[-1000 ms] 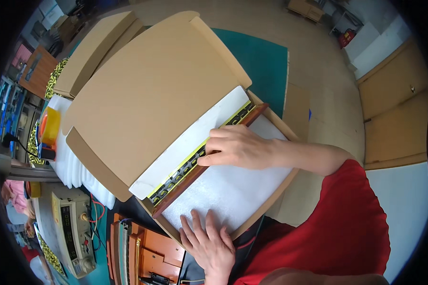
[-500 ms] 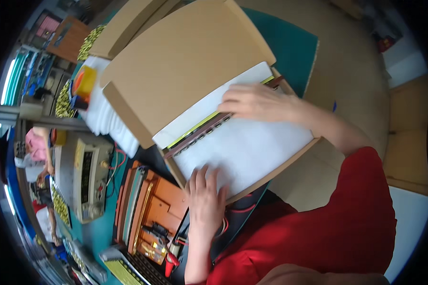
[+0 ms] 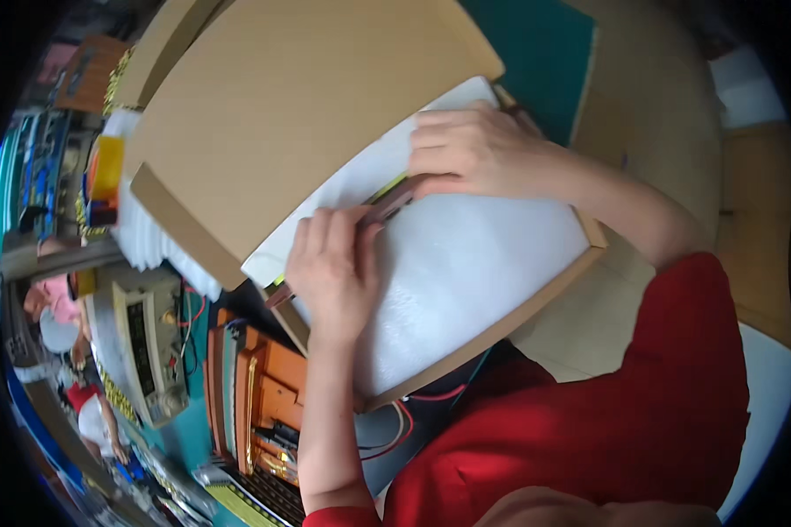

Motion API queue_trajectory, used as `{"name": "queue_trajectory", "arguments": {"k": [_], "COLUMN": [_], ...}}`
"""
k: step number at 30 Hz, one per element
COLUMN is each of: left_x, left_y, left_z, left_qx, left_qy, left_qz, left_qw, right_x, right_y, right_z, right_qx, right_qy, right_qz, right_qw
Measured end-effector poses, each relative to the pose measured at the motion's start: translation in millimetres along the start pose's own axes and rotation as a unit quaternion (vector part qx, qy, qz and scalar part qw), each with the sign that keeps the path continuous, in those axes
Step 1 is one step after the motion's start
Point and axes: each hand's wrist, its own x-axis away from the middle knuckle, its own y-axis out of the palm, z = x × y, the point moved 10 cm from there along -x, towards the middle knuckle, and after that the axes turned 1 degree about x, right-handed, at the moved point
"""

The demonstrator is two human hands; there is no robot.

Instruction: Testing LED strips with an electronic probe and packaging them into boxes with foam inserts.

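Observation:
A cardboard box (image 3: pixel 479 358) stands with its lid (image 3: pixel 281 114) folded up, lined with translucent white foam wrap (image 3: pixel 475 281). Along its far side runs a long dark brown strip (image 3: pixel 394 205) with a yellow-green edge, and a white foam slab (image 3: pixel 325 200) lies behind it. My left hand (image 3: pixel 330 272) is curled over the left part of the strip. Farther right, my right hand (image 3: pixel 475 156) has its fingers bent over the strip and the foam. Both hands cover much of the strip, and their fingertips are partly hidden.
Left of the box sits an orange case (image 3: pixel 281 378) with tools and parts. A bench instrument with a display (image 3: pixel 145 342) stands beyond it. Stacked white foam (image 3: pixel 145 233) and a yellow container (image 3: pixel 107 167) are at the upper left. Other people work at the far left.
My left hand has moved up from the near left wall of the box onto the strip. My right hand has shifted slightly up along it. The view has also shifted.

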Motion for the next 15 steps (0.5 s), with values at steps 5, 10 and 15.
{"name": "queue_trajectory", "arguments": {"k": [5,10,15], "left_x": [4.2,3.6,7.9], "left_y": [6.2,4.3,0.7], "left_z": [-0.9,3.9,-8.6], "left_qx": [0.013,0.042,0.101], "left_qy": [-0.001,0.007,-0.044], "left_qz": [0.008,0.029,0.001], "left_qw": [1.000,0.999,0.994], "right_x": [0.8,-13.7,-48.6], "right_y": [12.9,-2.1,30.6], "right_z": [9.1,32.2,22.1], "right_qx": [-0.063,-0.177,0.027], "right_qy": [0.048,0.145,0.125], "right_qz": [-0.058,-0.021,-0.109], "right_qw": [0.995,0.973,0.986]}}
